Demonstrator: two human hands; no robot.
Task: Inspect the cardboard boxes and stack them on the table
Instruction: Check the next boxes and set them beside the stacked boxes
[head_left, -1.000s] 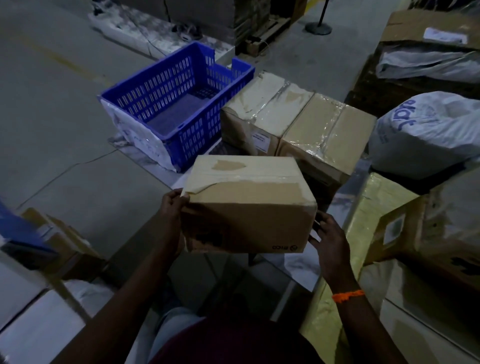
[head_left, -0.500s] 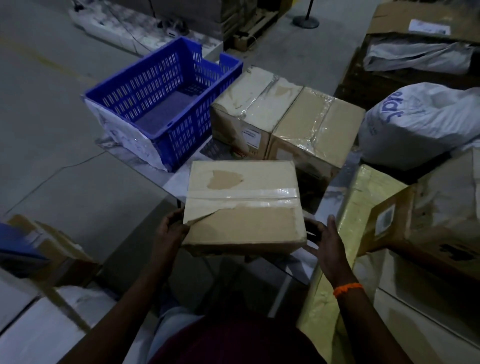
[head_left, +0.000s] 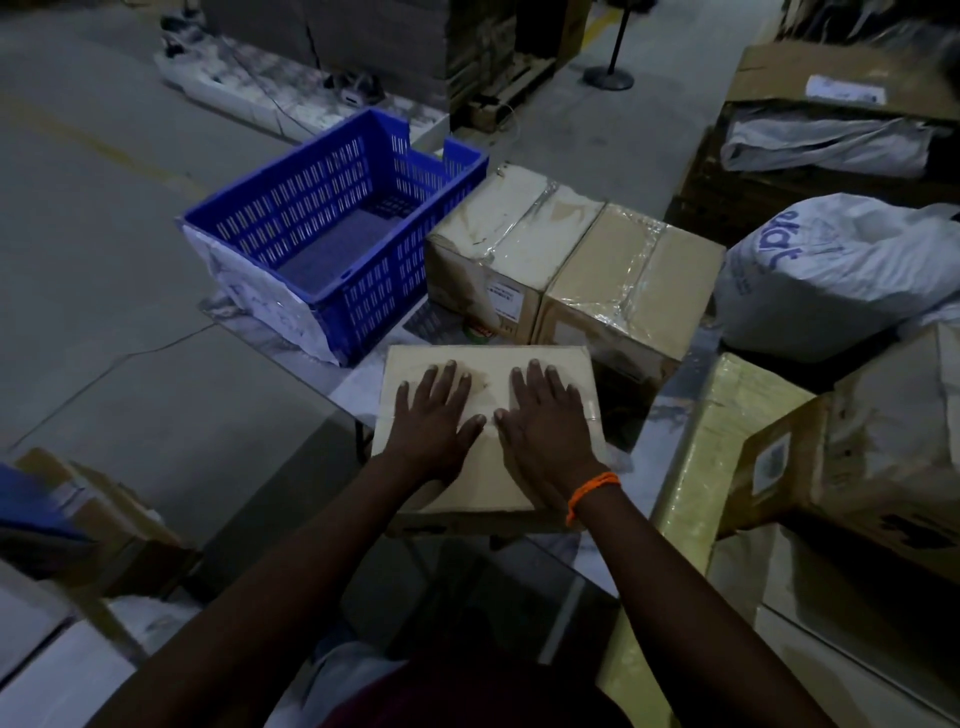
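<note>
A brown cardboard box (head_left: 483, 483) lies flat on the table (head_left: 358, 384) right in front of me. My left hand (head_left: 434, 421) and my right hand (head_left: 545, 423) both rest palm down on its top, fingers straight and spread, thumbs nearly touching. Behind it stand two taped cardboard boxes side by side, a pale one (head_left: 498, 239) on the left and a browner one (head_left: 628, 280) on the right.
A blue slotted plastic crate (head_left: 332, 228) sits on the table at the back left. A white sack (head_left: 836, 280), a yellowish wrapped box (head_left: 701, 467) and a labelled carton (head_left: 862, 441) crowd the right. More boxes (head_left: 98, 514) lie low on the left.
The box I held up by its sides has come down onto the table. Both hands left its sides and now lie flat on its top.
</note>
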